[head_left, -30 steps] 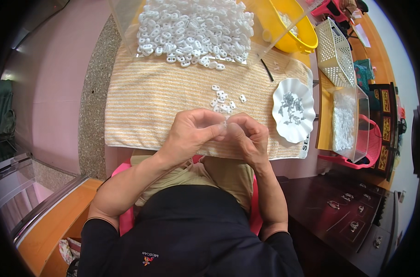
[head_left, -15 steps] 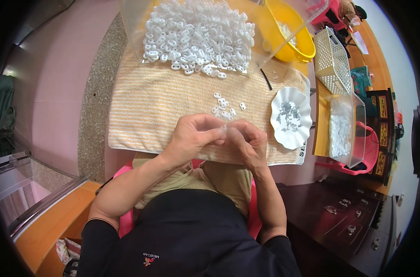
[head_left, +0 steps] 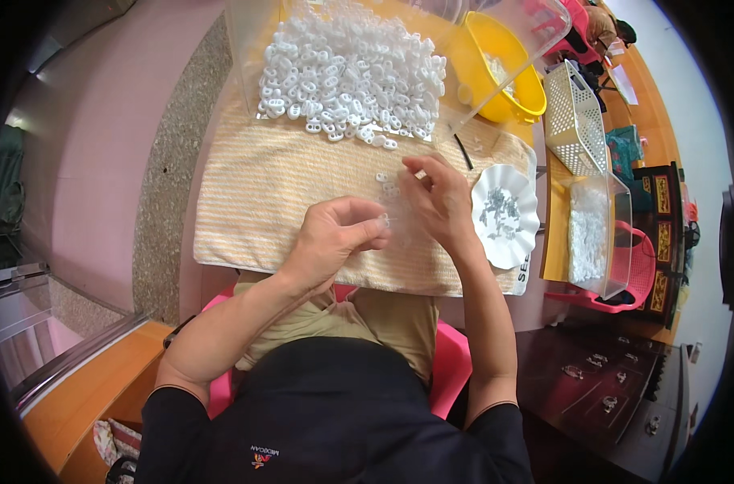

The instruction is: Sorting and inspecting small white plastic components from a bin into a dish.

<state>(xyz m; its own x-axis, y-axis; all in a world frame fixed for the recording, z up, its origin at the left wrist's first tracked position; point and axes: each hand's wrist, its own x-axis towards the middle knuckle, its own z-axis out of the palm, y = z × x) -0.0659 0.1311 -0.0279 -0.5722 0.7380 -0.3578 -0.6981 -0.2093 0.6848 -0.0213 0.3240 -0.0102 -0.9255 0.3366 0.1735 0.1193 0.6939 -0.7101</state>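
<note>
Striped towel (head_left: 258, 189) stretches left, front edge (head_left: 228, 264) near | my left hand (head_left: 334, 235) pinches small whitish piece (head_left: 384, 219) | right hand (head_left: 441, 200) curled, can't tell grip

I make out 2 bits of print: pale lettering (head_left: 266, 451) with a coloured emblem (head_left: 259, 461) on the dark shirt (head_left: 343, 403), below the left grip (head_left: 338, 231); black letters (head_left: 523, 268) on the striped towel (head_left: 278, 194), right of it.

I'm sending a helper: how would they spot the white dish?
Find the striped towel. Near its right edge, beside the right hand, sits the dish. Its wavy white rim and the small grey pieces inside set it apart.
</note>
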